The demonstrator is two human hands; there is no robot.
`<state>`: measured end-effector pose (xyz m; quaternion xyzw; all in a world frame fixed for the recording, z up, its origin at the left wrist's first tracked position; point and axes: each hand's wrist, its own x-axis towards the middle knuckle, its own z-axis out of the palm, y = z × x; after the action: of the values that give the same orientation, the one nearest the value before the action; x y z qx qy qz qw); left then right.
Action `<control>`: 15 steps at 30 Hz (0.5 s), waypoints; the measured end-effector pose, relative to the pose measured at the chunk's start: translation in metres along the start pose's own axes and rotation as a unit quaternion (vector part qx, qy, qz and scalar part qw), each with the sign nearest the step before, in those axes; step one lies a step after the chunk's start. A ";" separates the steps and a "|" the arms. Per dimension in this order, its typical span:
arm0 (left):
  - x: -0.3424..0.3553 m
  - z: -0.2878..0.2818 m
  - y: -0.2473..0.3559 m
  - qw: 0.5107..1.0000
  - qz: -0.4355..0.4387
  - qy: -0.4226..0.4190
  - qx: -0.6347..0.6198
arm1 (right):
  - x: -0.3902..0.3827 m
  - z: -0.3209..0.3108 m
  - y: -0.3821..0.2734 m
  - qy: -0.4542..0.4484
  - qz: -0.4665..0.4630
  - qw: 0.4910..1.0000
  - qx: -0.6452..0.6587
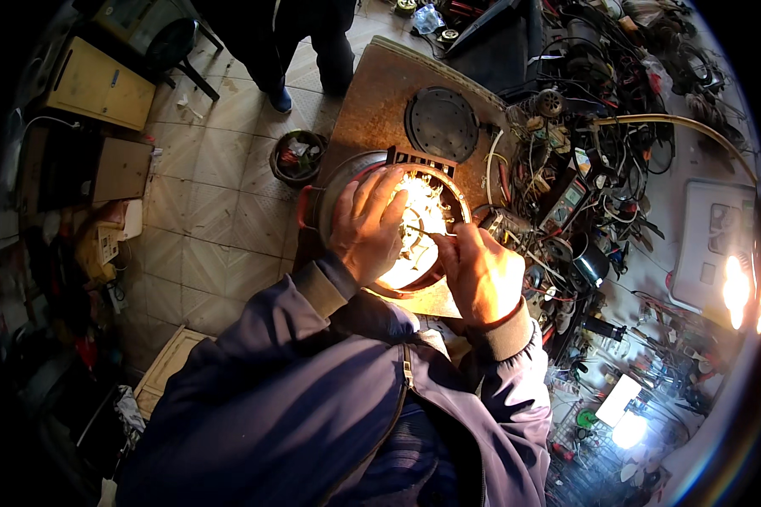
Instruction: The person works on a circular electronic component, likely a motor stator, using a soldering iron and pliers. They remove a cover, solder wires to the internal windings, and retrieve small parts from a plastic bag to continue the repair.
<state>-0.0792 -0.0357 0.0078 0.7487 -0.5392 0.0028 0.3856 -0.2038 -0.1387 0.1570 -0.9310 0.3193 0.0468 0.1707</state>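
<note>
A round, pot-like appliance [463, 199] with a red side handle [304, 208] sits in front of me, its bottom opened up. Its inside is so brightly lit that the parts and wires there are washed out. My left hand [368, 224] lies over its left side, fingers stretched out along the rim. At the right side my right hand [486, 272] pinches a thin dark tool [424, 231], whose shaft points left into the opening. The tool's tip is lost in the glare. Beyond the pot lies a black round perforated plate [441, 123].
A brown worn tabletop [372, 110] bears the pot. To the right is a heap of cables and parts with a multimeter [571, 196]. A bin [298, 157] stands on the tiled floor at left. Another person's legs [300, 51] show at the far side. A bright lamp [630, 429] glows lower right.
</note>
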 end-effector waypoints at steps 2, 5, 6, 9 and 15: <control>-0.001 -0.001 0.000 1.000 0.003 0.001 0.001 | 0.002 0.004 0.008 0.040 -0.078 0.996 -0.002; -0.003 0.003 0.000 1.000 0.000 0.008 0.024 | 0.004 0.003 0.006 0.063 -0.104 0.991 0.047; -0.003 0.002 -0.001 1.000 0.001 0.004 0.019 | 0.004 -0.001 0.004 0.007 -0.044 0.999 0.012; -0.003 0.001 -0.001 1.000 -0.001 -0.006 0.018 | 0.002 -0.008 0.011 -0.012 -0.116 0.993 -0.020; -0.002 0.003 0.000 1.000 0.001 0.010 0.030 | -0.002 -0.001 0.024 0.009 -0.071 0.997 0.001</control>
<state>-0.0810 -0.0360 0.0046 0.7595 -0.5356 0.0265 0.3682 -0.2197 -0.1559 0.1512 -0.9514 0.2543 0.0256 0.1716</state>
